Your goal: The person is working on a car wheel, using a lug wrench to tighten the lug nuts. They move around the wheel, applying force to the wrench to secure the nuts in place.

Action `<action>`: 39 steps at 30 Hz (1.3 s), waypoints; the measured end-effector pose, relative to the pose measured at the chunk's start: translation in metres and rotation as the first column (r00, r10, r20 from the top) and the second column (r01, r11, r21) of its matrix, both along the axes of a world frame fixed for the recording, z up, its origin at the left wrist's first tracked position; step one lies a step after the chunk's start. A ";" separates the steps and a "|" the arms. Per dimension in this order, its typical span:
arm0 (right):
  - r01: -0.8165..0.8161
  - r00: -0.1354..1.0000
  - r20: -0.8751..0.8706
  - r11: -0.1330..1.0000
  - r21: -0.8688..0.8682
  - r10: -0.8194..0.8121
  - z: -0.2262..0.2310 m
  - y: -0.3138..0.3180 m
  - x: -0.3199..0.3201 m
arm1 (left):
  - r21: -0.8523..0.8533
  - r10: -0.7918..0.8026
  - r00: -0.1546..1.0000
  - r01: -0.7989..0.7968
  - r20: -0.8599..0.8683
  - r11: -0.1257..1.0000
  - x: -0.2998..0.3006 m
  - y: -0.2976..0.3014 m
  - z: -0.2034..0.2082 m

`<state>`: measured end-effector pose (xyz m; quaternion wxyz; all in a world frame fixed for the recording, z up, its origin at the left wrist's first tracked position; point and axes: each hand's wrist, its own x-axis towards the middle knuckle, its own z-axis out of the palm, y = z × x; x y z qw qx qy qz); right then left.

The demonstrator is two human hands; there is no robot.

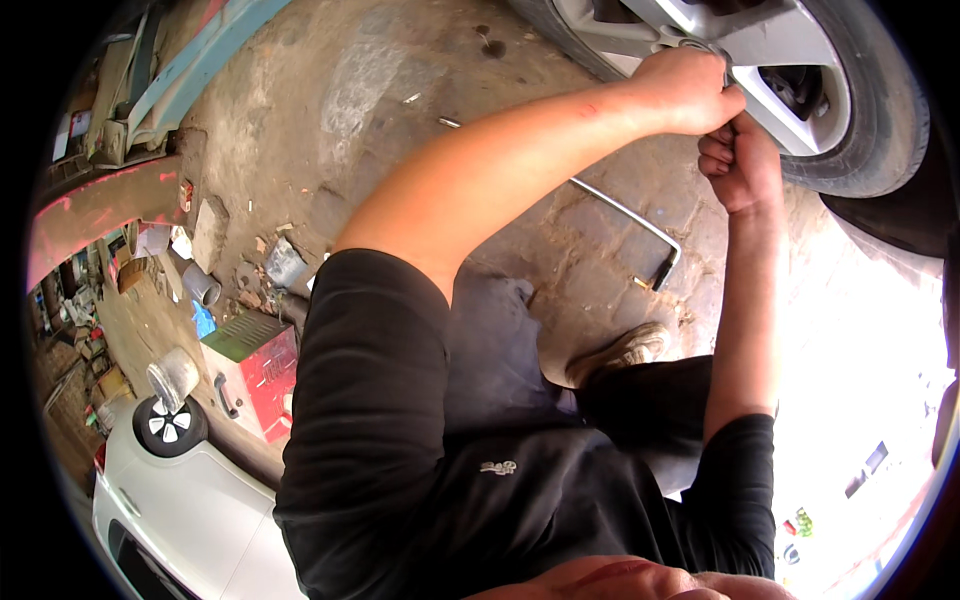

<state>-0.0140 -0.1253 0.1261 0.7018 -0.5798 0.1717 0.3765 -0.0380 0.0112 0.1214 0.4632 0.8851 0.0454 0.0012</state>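
A car wheel (pixel 800 90) with a silver spoked rim and black tyre fills the upper right. My left hand (pixel 685 92) is closed at the wheel's centre, by the hub. A small dark metallic piece shows at its far side, too hidden to name. Just below and to the right, my right hand (pixel 742 165) has its fingers curled in, with thumb and forefinger against the left hand. Whatever lies between the fingers is hidden. On the floor beneath my left forearm lies a long bent metal bar (pixel 625 212), its angled end dark and pointing toward me.
My shoe (pixel 625 352) rests on the stained stone floor. To the left stand a red and green metal box (pixel 255 365), a grey bucket (pixel 174 376) and a white car (pixel 190 520). A pale blue beam (pixel 205 65) crosses the upper left, near scattered debris.
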 end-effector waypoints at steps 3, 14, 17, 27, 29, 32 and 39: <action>-0.024 0.999 0.025 0.999 0.040 0.023 -0.006 0.002 -0.004 | -0.423 0.030 0.999 -0.040 -0.030 0.905 0.013 -0.012 -0.039; -0.154 0.983 0.008 0.792 0.591 0.185 -0.011 -0.010 0.018 | -0.911 0.083 0.992 -0.119 -0.093 0.396 0.040 -0.014 -0.055; -0.015 0.972 -0.153 0.697 0.717 0.178 -0.015 0.006 0.024 | -0.925 -0.035 0.982 -0.161 -0.184 0.343 0.026 -0.004 -0.026; -0.036 0.980 -0.097 0.634 0.772 0.174 -0.039 -0.001 0.025 | -0.843 0.072 0.993 -0.120 -0.097 0.523 0.034 -0.011 -0.049; -0.071 0.974 -0.091 0.662 0.746 0.206 -0.045 -0.007 0.031 | -0.799 0.099 0.987 -0.160 -0.125 0.579 0.039 -0.018 -0.055; -0.075 0.989 -0.050 0.756 0.650 0.141 -0.048 -0.013 0.031 | -0.836 0.038 0.982 -0.179 -0.186 0.518 0.034 -0.021 -0.045; 0.002 0.999 -0.026 0.737 0.676 0.021 -0.046 0.009 0.021 | -0.876 -0.047 0.962 -0.225 -0.270 0.427 0.022 -0.010 -0.024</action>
